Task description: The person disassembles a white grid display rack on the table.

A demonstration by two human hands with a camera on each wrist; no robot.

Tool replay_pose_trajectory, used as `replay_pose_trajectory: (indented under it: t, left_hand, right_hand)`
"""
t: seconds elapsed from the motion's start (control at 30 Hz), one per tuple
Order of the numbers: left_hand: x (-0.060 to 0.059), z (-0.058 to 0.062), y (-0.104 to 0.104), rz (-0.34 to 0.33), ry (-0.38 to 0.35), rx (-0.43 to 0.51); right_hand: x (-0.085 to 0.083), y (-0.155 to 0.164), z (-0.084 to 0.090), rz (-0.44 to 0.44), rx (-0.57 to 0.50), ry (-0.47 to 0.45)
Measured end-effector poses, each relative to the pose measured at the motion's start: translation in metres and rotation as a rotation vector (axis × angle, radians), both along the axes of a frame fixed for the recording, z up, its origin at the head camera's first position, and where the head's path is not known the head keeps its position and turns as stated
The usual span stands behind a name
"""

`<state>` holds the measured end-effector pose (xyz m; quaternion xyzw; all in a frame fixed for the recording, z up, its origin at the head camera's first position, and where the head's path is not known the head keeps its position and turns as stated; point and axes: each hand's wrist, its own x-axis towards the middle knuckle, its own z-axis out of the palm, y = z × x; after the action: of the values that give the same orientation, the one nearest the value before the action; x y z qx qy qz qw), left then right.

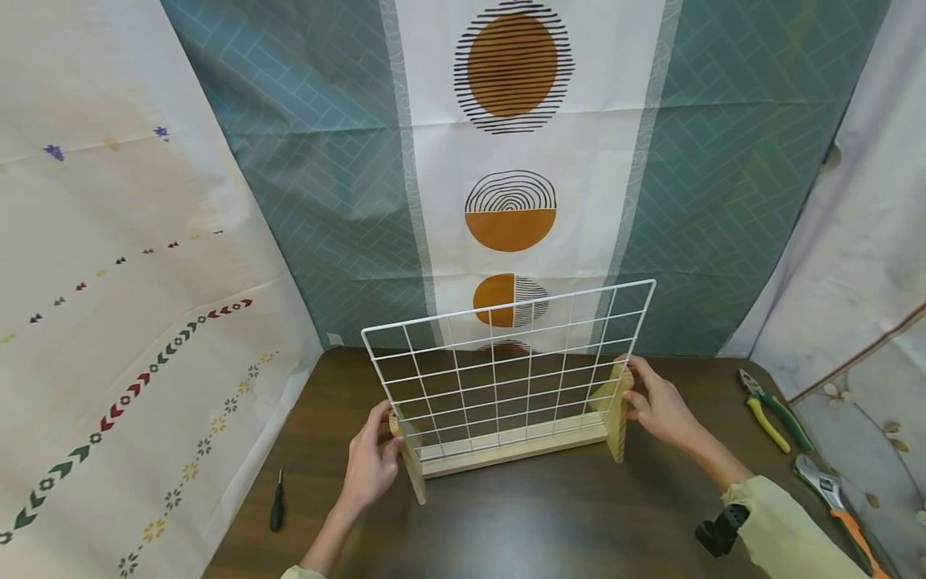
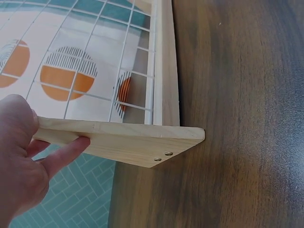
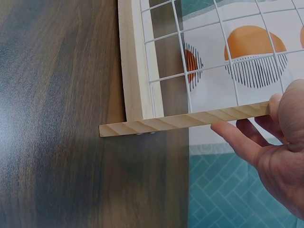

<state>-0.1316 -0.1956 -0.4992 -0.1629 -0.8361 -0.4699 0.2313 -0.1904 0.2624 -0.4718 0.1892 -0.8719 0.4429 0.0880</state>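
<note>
- Standing upright at the centre of a dark brown wooden table [image 1: 521, 515], a white wire grid panel [image 1: 510, 366] sits in a pale wooden base rail [image 1: 506, 455] with a flat wooden end piece at each side.
- The left hand [image 1: 370, 465] grips the left wooden end piece [image 1: 411, 468] at about 8 o'clock from the panel's centre; in the left wrist view the thumb lies on top of the board [image 2: 118, 140] and the fingers [image 2: 61, 154] curl under it, pinching it.
- The right hand [image 1: 661, 410] grips the right wooden end piece [image 1: 615, 414] at about 3 o'clock; in the right wrist view the fingers [image 3: 235, 137] curl round the board's thin edge [image 3: 185, 120].
- Two screw heads [image 2: 164, 156] show on the face of the left end piece, near its table end.
- A small black screwdriver [image 1: 277, 500] lies on the table at 8 o'clock, well apart from the left hand.
- Green and yellow handled pliers [image 1: 774, 410] lie at 3 o'clock near the table's right edge, with an orange-handled adjustable wrench [image 1: 832, 498] just below them at 4 o'clock.
- A hanging cloth with orange and black striped circles [image 1: 514, 68] fills the background at 12 o'clock.
</note>
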Motion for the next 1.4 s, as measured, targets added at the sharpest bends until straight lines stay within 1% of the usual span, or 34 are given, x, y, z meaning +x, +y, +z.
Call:
replay_pose_trajectory:
  t: [0.33, 0.5, 0.63, 0.83, 0.93, 1.17, 1.4]
  left_hand:
    - [0.006, 0.0, -0.004, 0.029, -0.016, -0.012]
    - [0.008, -0.001, -0.005, 0.032, -0.034, -0.002]
    - [0.01, -0.002, -0.007, 0.029, -0.042, 0.007]
    - [0.013, 0.0, -0.012, 0.046, -0.043, 0.027]
    - [0.014, 0.0, -0.013, 0.05, -0.04, 0.022]
    - [0.017, 0.0, -0.016, 0.074, -0.01, 0.004]
    - [0.023, 0.0, -0.019, 0.094, -0.015, -0.003]
  right_hand:
    - [-0.002, -0.005, -0.001, 0.016, -0.009, 0.002]
    - [-0.003, -0.007, -0.001, 0.023, -0.014, -0.005]
    - [-0.004, -0.009, 0.0, 0.019, 0.001, -0.01]
    - [-0.007, -0.014, 0.001, 0.035, 0.023, -0.032]
    - [-0.008, -0.016, 0.0, 0.039, 0.025, -0.042]
    - [-0.009, -0.021, 0.002, 0.049, 0.008, -0.059]
    - [-0.013, -0.027, 0.001, 0.063, 0.012, -0.043]
